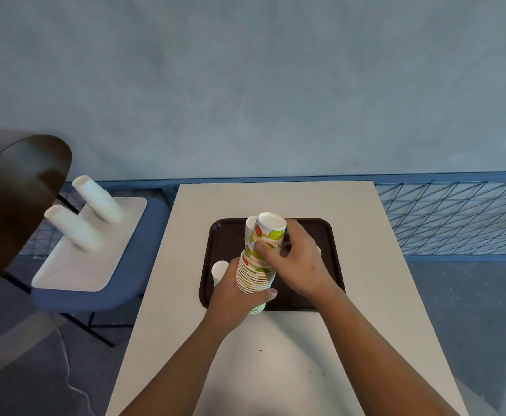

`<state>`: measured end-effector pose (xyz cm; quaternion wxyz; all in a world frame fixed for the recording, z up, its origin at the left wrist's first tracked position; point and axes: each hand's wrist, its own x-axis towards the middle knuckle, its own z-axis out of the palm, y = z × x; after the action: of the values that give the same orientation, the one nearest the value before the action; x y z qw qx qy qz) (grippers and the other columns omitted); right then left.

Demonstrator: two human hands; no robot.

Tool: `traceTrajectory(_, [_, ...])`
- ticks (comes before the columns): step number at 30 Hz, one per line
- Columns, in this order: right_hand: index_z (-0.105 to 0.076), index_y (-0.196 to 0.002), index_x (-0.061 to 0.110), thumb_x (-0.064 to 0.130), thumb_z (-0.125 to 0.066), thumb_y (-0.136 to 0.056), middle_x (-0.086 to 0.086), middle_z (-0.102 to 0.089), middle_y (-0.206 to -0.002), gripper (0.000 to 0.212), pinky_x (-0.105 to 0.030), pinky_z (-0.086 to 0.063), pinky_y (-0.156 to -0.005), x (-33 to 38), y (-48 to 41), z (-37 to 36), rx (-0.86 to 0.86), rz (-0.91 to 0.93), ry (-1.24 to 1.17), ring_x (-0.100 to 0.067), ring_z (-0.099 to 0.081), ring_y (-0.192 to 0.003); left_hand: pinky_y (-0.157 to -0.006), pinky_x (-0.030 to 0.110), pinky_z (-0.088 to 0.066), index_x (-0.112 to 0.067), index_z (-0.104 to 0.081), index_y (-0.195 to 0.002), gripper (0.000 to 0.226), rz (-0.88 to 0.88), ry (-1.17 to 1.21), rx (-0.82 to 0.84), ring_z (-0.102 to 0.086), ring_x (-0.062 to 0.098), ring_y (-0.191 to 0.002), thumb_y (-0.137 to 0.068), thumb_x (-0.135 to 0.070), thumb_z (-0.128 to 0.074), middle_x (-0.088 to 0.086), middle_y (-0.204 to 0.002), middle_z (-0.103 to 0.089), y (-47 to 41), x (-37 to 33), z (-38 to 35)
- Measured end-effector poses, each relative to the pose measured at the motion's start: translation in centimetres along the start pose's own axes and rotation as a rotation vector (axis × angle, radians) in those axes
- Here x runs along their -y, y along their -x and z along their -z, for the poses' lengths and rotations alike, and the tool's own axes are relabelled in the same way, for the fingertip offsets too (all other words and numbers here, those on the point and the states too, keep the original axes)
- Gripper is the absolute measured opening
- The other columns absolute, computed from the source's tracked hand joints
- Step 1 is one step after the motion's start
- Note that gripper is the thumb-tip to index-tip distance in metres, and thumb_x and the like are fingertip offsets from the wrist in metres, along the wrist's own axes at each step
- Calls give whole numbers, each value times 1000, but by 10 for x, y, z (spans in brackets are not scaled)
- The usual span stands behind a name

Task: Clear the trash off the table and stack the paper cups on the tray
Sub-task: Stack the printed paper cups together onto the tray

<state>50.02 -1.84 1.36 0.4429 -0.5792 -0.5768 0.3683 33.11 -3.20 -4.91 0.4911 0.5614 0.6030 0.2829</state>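
The stack of printed paper cups (256,274) carries a fruit pattern of green lime slices, red strawberries and orange bands on white. A small patch of dark writing sits on the top cup (271,231) beside the thumb, too small to read. No brand shows anywhere else.

The stack stands mouth down over the near edge of the dark brown tray (314,232), which lies in the middle of the white surface (275,355). I cannot tell whether its base rests on the tray.

The left hand (233,295) wraps the lower part of the stack, its thumb across the front below the crowded rims. The right hand (298,261) grips the top cup from the right, with its thumb on the front and its fingers curled round the far side.

A plain white cup (219,270) stands on the tray just left of the stack, partly hidden by the left hand. More white cups (250,225) rise directly behind the stack's top. The right hand covers much of the tray's right half.

To the left, a blue chair (131,265) carries a white tray (74,271) with two stacks of white cups (97,198). A dark round tabletop (14,199) overlaps that corner. Blue wire mesh (455,214) runs along the right, below a grey-blue wall.
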Motion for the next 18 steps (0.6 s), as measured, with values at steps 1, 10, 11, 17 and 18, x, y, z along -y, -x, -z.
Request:
traceTrajectory(1, [-59,-123,29,53,-75,-85,15,-67,-111,48,-25,-58,-84,1,-1,1,5,-4,20,-2,-66,-103,-98,45,-60,-38,-54,-131,86,-2,1,2,-69,15,-110,-56,-52,-93,-14,-115,-70,-1,0,0])
traceTrajectory(10, [-63,-124,25,47,-78,-85,13,-73,-113,47,-35,-61,-90,2,-6,9,76,-60,30,-3,-70,-103,-93,37,-61,-42,-58,-125,78,-3,13,26,-70,8,-106,-57,-47,-96,-16,-111,-72,-6,5,-1])
traceTrajectory(11, [-64,-123,25,46,-78,-85,13,-73,-111,46,-35,-61,-90,2,-6,9,64,-58,29,-3,-70,-102,-91,35,-61,-42,-58,-124,78,-6,7,24,-70,8,-106,-57,-47,-96,-16,-111,-72,-6,4,-1])
traceTrajectory(17, [-65,-121,24,46,-78,-86,13,-73,-109,43,-31,-61,-87,4,-5,9,8,-62,28,-2,-70,-99,-84,23,-57,-38,-59,-122,68,-17,-9,14,-70,4,-102,-67,-33,-98,-15,-108,-72,-5,0,-1])
traceTrajectory(18, [-64,-121,24,45,-77,-86,13,-72,-110,43,-30,-61,-88,4,-6,10,13,-63,27,-3,-70,-100,-85,23,-57,-37,-58,-123,68,-20,-11,16,-70,5,-103,-67,-33,-98,-14,-108,-72,-5,-1,-1])
